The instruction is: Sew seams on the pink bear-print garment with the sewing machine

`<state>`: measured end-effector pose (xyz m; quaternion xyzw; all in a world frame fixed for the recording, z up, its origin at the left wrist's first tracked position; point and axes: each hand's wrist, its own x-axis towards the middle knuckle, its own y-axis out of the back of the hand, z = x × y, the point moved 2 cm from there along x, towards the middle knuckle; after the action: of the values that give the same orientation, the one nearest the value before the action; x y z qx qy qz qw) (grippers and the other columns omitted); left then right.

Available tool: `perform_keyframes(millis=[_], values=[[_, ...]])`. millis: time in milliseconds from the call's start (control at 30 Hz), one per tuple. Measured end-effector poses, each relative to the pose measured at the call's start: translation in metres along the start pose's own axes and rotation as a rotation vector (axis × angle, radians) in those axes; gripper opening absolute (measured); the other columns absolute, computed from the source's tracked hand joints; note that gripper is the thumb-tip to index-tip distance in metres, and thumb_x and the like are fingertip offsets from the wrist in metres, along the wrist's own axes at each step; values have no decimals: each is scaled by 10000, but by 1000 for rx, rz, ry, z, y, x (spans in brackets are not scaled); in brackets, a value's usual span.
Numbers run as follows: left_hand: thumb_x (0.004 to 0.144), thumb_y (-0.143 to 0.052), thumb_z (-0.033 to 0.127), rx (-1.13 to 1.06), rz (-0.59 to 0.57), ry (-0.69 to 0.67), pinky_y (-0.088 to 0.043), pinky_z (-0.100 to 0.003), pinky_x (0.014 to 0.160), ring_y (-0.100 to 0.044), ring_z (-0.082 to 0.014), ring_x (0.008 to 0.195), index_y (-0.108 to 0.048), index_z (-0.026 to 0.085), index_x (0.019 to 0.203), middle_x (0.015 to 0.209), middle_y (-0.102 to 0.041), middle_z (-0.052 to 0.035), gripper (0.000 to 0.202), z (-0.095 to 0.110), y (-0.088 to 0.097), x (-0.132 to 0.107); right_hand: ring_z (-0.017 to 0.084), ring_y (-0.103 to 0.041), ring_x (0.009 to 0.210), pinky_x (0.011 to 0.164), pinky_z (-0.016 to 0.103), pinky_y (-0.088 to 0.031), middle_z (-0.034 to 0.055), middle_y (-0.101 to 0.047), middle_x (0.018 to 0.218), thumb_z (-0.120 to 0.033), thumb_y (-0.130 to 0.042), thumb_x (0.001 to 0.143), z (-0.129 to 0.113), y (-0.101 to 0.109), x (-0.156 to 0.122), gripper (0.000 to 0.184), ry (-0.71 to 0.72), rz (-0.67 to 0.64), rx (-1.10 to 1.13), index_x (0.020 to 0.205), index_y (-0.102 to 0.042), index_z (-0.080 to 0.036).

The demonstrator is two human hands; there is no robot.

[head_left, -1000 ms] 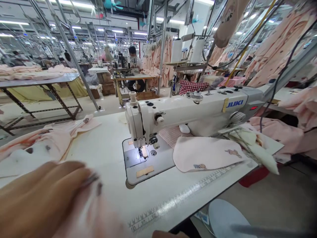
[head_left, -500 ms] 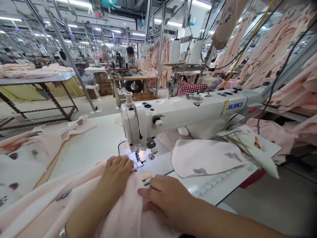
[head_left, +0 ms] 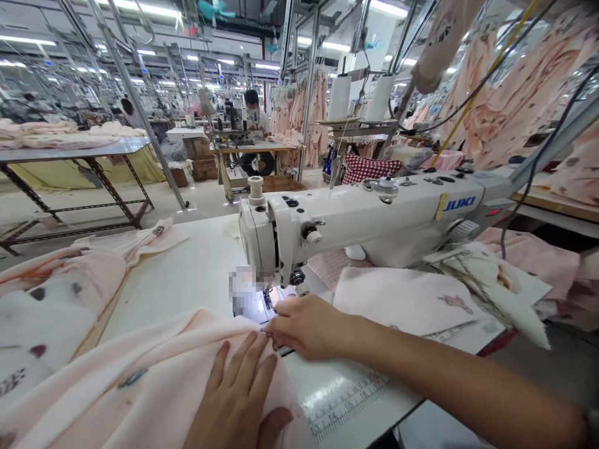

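Observation:
A pale pink garment [head_left: 140, 380] lies across the white sewing table [head_left: 187, 274] in front of me. My left hand [head_left: 238, 399] rests flat on it with fingers spread, near the table's front edge. My right hand [head_left: 304, 324] pinches the garment's edge just in front of the presser foot [head_left: 267, 300] of the white JUKI sewing machine [head_left: 365, 218]. The needle area is lit and partly hidden by my right hand.
A pink cut piece [head_left: 397, 299] lies right of the needle plate, with more fabric [head_left: 491, 280] beyond it. Pink printed fabric [head_left: 56, 293] is piled at the left. Thread cones [head_left: 339, 96] stand behind the machine. A person [head_left: 253, 109] sits at a far table.
My left hand has drawn back from the needle to lie flat on the garment near me. My right hand has moved forward to the presser foot and grips the fabric edge.

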<state>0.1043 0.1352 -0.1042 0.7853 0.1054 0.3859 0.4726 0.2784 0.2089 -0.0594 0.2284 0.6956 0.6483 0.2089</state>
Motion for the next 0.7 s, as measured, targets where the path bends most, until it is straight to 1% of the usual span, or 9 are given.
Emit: perform_keyframes(millis=[67,100,267,333,400,500,600,667,700], values=[[838,-473,495,-40,-43,36,-406,-461,888,-530,-277,1132,-546,184,1165,1239,-609,-98,457,-9,0,6,170,-592,750,632,273,-379,33,-644,880,-263,-496,901,10,-2,6,138,-23,-33,-19,953,-610,-203],[843,-477,486,-71,-81,55,-403,-467,912,-510,-276,1162,-521,189,1208,1271,-587,-92,473,-14,-2,9,173,-598,743,643,278,-388,37,-652,874,-239,-490,898,14,-3,6,131,-43,-35,-20,925,-609,-192],[885,-449,450,-264,-295,211,-330,-530,1025,-393,-269,1270,-422,280,1303,1370,-483,-47,453,-35,-12,22,213,-619,810,741,329,-419,95,-673,924,-213,-438,931,35,-8,4,183,-166,-17,-46,999,-599,-161],[893,-434,462,-325,-344,248,-312,-542,1033,-373,-271,1276,-415,309,1301,1378,-462,-34,436,-42,-15,27,226,-621,833,738,326,-422,112,-674,927,-217,-435,932,42,-12,5,188,-215,10,-50,996,-597,-147],[896,-423,480,-366,-373,261,-299,-550,1033,-372,-277,1266,-427,321,1285,1366,-464,-33,420,-47,-16,32,229,-623,831,724,315,-424,103,-676,907,-197,-451,912,48,-16,8,175,-258,48,-49,1003,-592,-146],[899,-413,492,-379,-385,247,-283,-563,1031,-393,-288,1242,-449,317,1265,1332,-489,-46,408,-52,-17,39,220,-623,812,712,303,-423,71,-674,871,-167,-472,879,55,-21,9,153,-281,103,-42,963,-600,-162],[890,-446,474,-324,-337,238,-319,-563,1000,-427,-303,1216,-474,291,1242,1297,-519,-68,398,-49,-16,41,217,-614,788,702,312,-413,77,-669,868,-168,-452,883,57,-21,6,164,-259,148,-42,918,-612,-153],[884,-486,400,-280,-281,201,-360,-527,971,-488,-283,1154,-533,280,1148,1238,-565,-55,294,-42,-15,38,206,-603,777,709,320,-401,72,-668,868,-207,-440,900,52,-18,1,193,-203,160,-41,938,-624,-163],[883,-497,349,-269,-245,160,-379,-491,958,-538,-251,1085,-560,280,1083,1175,-601,-33,221,-37,-13,36,189,-595,755,703,314,-392,49,-666,842,-250,-443,909,48,-17,-3,204,-133,155,-31,948,-633,-188]])
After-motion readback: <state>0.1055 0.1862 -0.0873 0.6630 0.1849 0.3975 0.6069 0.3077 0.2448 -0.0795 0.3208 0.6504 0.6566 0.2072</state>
